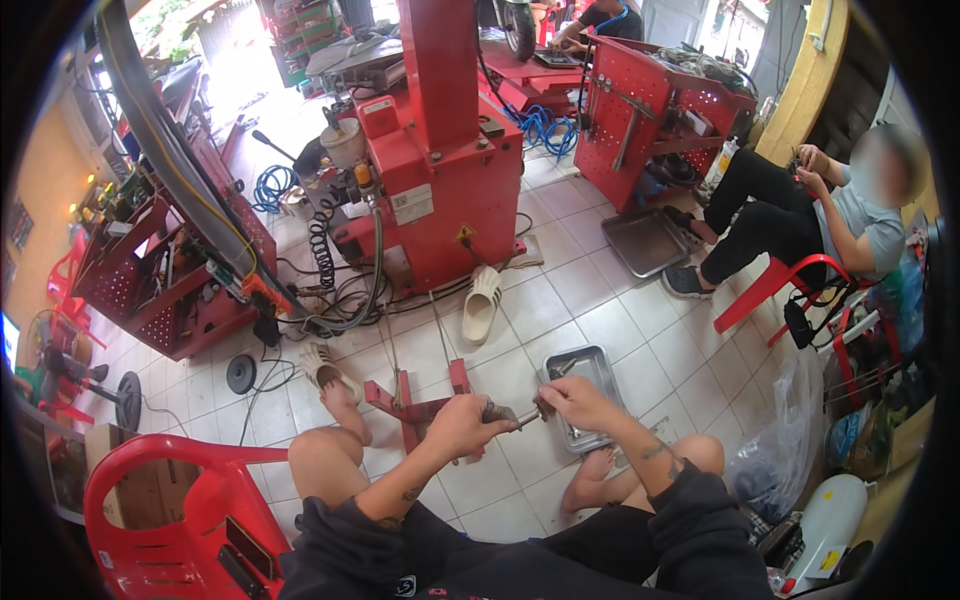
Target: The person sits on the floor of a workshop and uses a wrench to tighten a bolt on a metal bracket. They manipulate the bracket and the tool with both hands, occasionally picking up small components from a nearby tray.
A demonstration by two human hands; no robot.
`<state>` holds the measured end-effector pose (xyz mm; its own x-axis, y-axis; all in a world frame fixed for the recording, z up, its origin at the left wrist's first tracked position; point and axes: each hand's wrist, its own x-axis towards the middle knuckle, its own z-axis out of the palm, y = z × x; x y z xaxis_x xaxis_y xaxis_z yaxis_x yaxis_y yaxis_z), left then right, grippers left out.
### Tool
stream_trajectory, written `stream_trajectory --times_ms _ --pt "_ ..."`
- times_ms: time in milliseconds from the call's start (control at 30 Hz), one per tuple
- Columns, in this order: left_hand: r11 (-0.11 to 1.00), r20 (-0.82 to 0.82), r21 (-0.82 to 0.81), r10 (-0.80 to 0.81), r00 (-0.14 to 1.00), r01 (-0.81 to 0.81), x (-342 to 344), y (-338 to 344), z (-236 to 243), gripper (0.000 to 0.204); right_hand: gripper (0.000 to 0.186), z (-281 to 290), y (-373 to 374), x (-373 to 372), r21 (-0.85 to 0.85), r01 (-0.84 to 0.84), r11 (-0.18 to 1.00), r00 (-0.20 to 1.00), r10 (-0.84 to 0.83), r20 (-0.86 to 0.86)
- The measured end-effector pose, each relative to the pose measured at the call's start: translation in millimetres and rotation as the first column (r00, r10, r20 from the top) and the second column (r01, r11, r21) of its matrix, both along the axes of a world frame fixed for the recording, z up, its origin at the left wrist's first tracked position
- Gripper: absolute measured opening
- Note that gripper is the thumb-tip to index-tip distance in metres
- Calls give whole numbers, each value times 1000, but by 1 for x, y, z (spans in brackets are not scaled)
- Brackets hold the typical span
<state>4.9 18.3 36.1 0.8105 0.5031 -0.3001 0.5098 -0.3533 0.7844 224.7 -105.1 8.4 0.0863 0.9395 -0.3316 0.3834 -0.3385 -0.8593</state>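
My left hand is closed round a small dark metal part, mostly hidden by the fingers. A thin metal rod reaches from it toward my right hand. The fingers of my right hand pinch a small dark piece at the rod's far end; its exact kind is too small to tell. Below and beside my right hand, a shallow metal tray on the floor holds several small metal parts. A red steel floor frame lies just beyond my left hand.
A red lift column base stands ahead, with cables and hoses round its foot. Red tool carts stand on both sides. One cream clog lies on the tiles. A seated person handles something at right, near another tray. A red plastic chair is at left.
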Motion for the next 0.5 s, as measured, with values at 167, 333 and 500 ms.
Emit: stream_trajectory --times_ms 167,333,500 --pt "998 46 29 48 998 -49 -5 4 -21 35 35 18 -5 -7 315 -145 938 989 145 24" --pt "995 -35 95 26 999 -22 -4 2 -12 41 35 26 8 -6 -348 -131 928 991 118 -58" --pt "998 0 49 27 1000 -27 -4 0 -2 41 33 13 -3 -9 188 -155 970 969 112 221"
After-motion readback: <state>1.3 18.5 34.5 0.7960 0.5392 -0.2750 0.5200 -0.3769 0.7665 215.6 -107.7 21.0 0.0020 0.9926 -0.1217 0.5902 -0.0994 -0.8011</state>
